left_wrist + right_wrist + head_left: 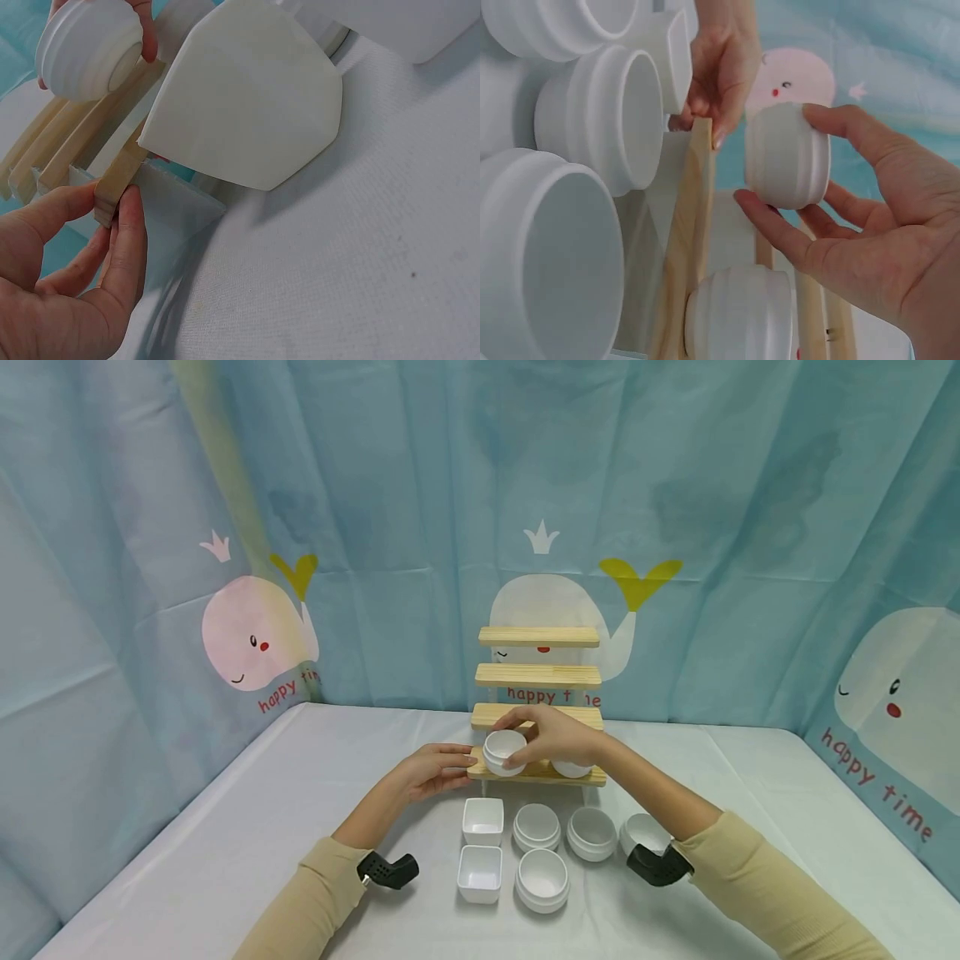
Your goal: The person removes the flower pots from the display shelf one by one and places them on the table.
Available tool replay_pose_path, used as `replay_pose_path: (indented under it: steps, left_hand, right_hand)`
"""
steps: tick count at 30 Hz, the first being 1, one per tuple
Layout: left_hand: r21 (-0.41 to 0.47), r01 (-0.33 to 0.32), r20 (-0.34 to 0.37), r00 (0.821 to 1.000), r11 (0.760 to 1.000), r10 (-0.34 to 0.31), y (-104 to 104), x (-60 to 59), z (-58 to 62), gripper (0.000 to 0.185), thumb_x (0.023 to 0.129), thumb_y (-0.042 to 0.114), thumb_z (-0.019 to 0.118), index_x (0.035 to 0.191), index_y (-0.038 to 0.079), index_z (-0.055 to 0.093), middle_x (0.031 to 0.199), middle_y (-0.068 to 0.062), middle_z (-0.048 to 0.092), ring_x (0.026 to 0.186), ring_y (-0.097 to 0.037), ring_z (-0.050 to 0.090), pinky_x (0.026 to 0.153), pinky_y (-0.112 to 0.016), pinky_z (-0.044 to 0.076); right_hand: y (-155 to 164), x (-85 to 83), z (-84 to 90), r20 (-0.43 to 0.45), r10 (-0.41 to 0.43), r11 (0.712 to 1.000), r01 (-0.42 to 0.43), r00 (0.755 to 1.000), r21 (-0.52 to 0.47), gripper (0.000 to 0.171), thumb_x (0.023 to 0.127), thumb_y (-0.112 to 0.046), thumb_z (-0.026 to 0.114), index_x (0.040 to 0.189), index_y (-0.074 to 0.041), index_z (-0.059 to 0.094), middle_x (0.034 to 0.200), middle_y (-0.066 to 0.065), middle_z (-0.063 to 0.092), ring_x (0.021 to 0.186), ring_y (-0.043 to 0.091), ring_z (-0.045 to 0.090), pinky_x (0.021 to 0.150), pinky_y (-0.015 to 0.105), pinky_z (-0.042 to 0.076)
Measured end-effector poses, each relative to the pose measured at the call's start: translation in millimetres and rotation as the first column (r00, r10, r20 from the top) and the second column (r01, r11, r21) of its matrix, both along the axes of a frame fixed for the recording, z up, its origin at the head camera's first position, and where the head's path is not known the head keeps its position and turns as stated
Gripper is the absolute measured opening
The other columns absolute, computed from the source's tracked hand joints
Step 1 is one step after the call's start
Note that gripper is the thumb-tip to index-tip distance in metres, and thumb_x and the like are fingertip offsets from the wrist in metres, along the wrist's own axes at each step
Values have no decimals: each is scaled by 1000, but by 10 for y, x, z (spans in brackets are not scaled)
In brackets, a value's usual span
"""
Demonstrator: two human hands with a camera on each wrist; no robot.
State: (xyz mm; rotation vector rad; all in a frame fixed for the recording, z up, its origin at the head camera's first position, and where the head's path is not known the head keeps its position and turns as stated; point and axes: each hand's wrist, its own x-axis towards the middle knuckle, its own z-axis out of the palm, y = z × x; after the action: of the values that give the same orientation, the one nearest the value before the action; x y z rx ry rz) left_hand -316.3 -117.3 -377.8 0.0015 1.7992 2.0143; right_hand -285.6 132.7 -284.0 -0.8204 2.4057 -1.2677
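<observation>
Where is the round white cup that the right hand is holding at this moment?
In the head view the round cup sits in the right hand over the left end of the rack's lowest shelf, which the left hand steadies.

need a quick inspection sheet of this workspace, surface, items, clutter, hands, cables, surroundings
surface: table under a pale cloth, no stains seen
job's things: wooden stepped rack at the back middle; round white cup held over the lowest step; a second round cup sits on that step
clutter: two square white cups and four round white cups on the cloth in front of the rack
hands: right hand grips the round white cup; left hand pinches the left end of the lowest step
cables: nothing seen
surroundings: blue whale-print curtain behind and at both sides
</observation>
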Motion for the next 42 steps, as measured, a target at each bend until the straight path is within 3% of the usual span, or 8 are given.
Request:
replay_pose_path:
  steps: [15, 22, 32, 42]
  left_hand:
    - [5, -7, 5, 1000, 1000, 7, 2, -8, -2, 50, 104, 0, 62, 150, -12, 47, 104, -9, 70, 83, -12, 73, 76, -20, 65]
    - [-1, -15, 4, 1000, 1000, 15, 10, -6, -1, 49, 104, 0, 62, 149, -12, 47, 104, -9, 69, 82, -11, 73, 75, -19, 64]
    - [-5, -14, 1, 1000, 1000, 14, 13, -5, -5, 51, 104, 0, 63, 151, -12, 46, 105, -10, 69, 83, -12, 73, 76, -20, 65]
    - [-19, -21, 2, 1000, 1000, 21, 18, -14, -12, 52, 103, 1, 65, 151, -11, 47, 106, -11, 70, 84, -12, 73, 78, -22, 65]
  right_hand:
    - [80, 135, -39, -91, 4, 1000, -6, 996, -25, 59, 86, -10, 84, 139, 3, 62, 134, 17, 65, 104, 24, 68, 89, 30, 58]
    - [131, 195, -64, -65, 10, 995, -16, 998, -97, 55, 86, -6, 84, 136, 2, 63, 131, 15, 65, 108, 25, 66, 89, 32, 57]
    - [229, 331, -56, -68, -40, 998, 36, 997, -58, 54, 86, -14, 87, 135, -5, 66, 129, 12, 66, 108, 25, 65, 86, 33, 55]
    - [349, 446, -64, -83, -34, 997, 28, 996, -77, 53, 88, -17, 86, 135, -5, 66, 138, 12, 63, 109, 25, 65, 92, 38, 56]
